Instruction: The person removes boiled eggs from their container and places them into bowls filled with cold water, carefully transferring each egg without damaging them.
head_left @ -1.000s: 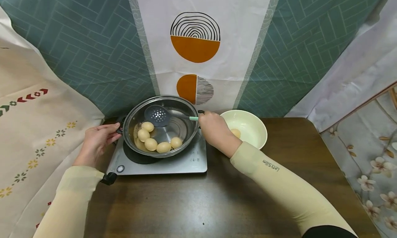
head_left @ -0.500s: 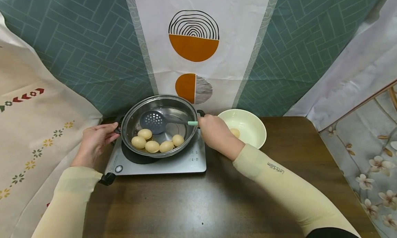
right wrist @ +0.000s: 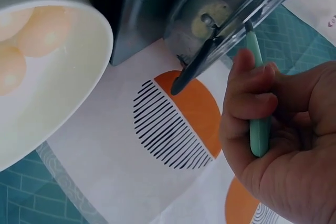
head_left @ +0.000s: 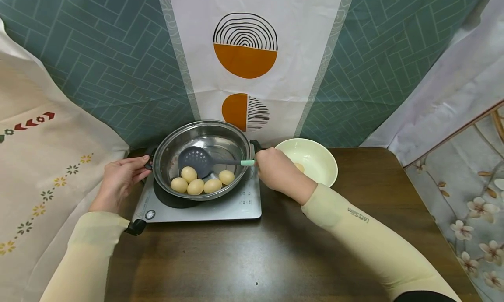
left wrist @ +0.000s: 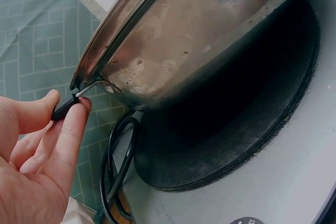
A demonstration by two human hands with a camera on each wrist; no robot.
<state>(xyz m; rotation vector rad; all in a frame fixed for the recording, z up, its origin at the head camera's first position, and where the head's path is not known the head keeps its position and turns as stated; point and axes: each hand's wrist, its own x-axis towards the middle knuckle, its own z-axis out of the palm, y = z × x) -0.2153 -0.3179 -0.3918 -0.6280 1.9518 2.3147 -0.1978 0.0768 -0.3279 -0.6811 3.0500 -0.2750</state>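
Note:
A steel two-handled pan (head_left: 214,138) leans toward the near side, its base partly lifted off the cooktop's black plate (left wrist: 226,145). My left hand (head_left: 120,179) pinches its black left side handle (left wrist: 64,108) between thumb and fingers. Inside, several pale brown eggs (head_left: 195,187) are bunched along the near wall. My right hand (head_left: 281,173) grips the mint-green handle (right wrist: 260,135) of a dark slotted skimmer (head_left: 197,159). The skimmer's perforated head is in the pan, beside and partly behind the leftmost eggs.
A cream bowl (head_left: 315,162) right of the pan holds eggs (right wrist: 44,30), partly hidden by my right hand in the head view. The silver induction cooktop (head_left: 220,210) sits on a brown wooden table (head_left: 220,258). A black cable (left wrist: 123,161) loops beside it.
The skimmer head has moved down and slightly left toward the eggs, which have shifted and bunched at the near wall. My right hand has come slightly nearer; the left keeps its hold.

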